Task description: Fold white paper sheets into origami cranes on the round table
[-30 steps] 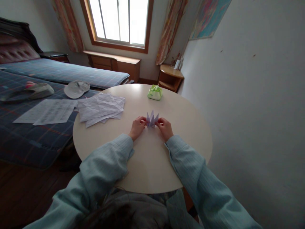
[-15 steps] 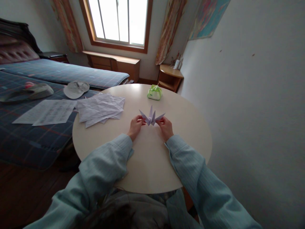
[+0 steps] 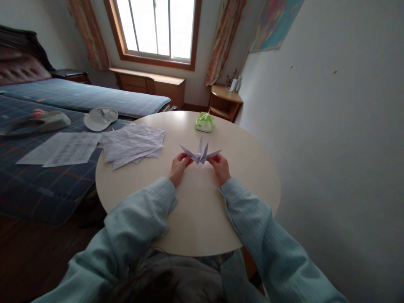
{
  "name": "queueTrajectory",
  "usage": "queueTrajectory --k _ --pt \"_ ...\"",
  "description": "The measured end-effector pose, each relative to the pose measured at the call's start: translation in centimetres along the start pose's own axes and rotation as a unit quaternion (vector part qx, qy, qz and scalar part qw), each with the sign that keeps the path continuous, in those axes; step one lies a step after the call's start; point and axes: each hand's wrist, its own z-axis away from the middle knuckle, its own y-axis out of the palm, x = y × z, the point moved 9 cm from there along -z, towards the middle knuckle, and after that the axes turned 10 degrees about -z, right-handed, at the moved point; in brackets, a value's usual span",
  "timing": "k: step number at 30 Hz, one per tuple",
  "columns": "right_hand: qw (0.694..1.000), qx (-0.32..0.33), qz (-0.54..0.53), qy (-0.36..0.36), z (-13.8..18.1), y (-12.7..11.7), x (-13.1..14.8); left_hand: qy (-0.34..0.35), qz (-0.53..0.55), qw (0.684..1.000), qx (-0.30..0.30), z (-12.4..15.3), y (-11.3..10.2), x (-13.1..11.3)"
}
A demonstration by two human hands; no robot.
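A pale folded paper crane [image 3: 200, 155] is held over the middle of the round table, its wings spread to both sides and two narrow points rising between them. My left hand [image 3: 179, 167] pinches the left wing from below. On the other side, my right hand [image 3: 220, 168] has the right wing between thumb and fingers. Both hands are closed, with the fingertips partly hidden by the paper. Whether the crane's base touches the tabletop I cannot tell.
The round cream table [image 3: 202, 219] carries a stack of creased white paper [image 3: 134, 143] at left and a green tissue pack [image 3: 204, 122] at the back. Printed sheets [image 3: 59, 148] and a white cap [image 3: 101, 118] lie on the bed [image 3: 47, 189]. A wall [image 3: 331, 147] stands to the right.
The crane's wings have spread wider and flatter, their tips now farther apart. My hands have shifted only slightly and keep their pinch on the wings.
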Motion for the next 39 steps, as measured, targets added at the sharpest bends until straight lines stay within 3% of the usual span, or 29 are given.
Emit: queueTrajectory --k 16,23,27,39 --pt "0.997 -0.013 -0.064 0.049 0.7 0.3 0.0 -0.021 0.045 0.999 0.010 0.3 0.4 0.1" --pt "0.993 -0.024 -0.086 0.073 0.2 -0.3 -1.1 0.037 -0.076 0.996 0.013 0.4 0.4 -1.6" --pt "0.990 -0.003 -0.105 0.096 0.2 -0.1 -1.4 0.052 -0.144 0.988 0.028 0.6 0.3 -2.6" --pt "0.977 0.094 -0.129 0.140 1.3 2.4 -1.5 0.039 -0.094 0.992 0.078 0.3 0.8 -2.8"
